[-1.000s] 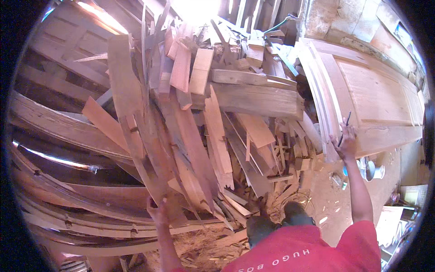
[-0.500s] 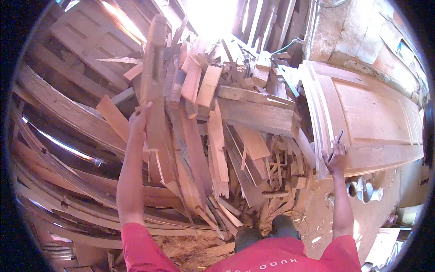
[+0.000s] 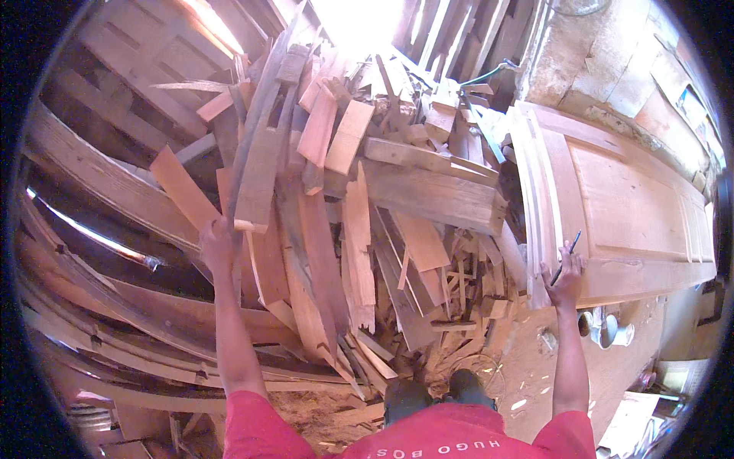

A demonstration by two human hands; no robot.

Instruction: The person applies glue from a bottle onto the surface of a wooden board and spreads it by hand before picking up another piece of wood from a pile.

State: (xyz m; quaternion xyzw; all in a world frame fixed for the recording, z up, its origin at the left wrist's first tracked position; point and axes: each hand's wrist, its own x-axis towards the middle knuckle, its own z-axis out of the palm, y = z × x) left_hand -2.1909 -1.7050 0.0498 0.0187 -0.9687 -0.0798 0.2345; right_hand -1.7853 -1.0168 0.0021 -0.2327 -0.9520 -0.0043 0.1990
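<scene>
In my left hand (image 3: 220, 239), raised at the left of the wood pile, is the lower part of a long wooden board (image 3: 264, 96). The board stands nearly upright with its narrow edge toward me. My fingers are partly hidden. A short reddish plank (image 3: 182, 186) slants just beside this hand. Between the fingers of my right hand (image 3: 564, 281) sits a slim dark pencil (image 3: 576, 239). That hand is at the near left corner of a panelled wooden door (image 3: 631, 191), close to the stacked edges.
A heap of offcuts (image 3: 413, 237) fills the middle, with a thick beam (image 3: 436, 195) lying across it. Long planks (image 3: 115, 183) are stacked along the left. White cans (image 3: 608, 329) stand on the floor below the door. Shavings (image 3: 313, 413) lie near my feet.
The board in my left hand has turned from its broad, notched face to its narrow edge. My left hand has come lower and nearer. My right hand keeps the pencil at the door.
</scene>
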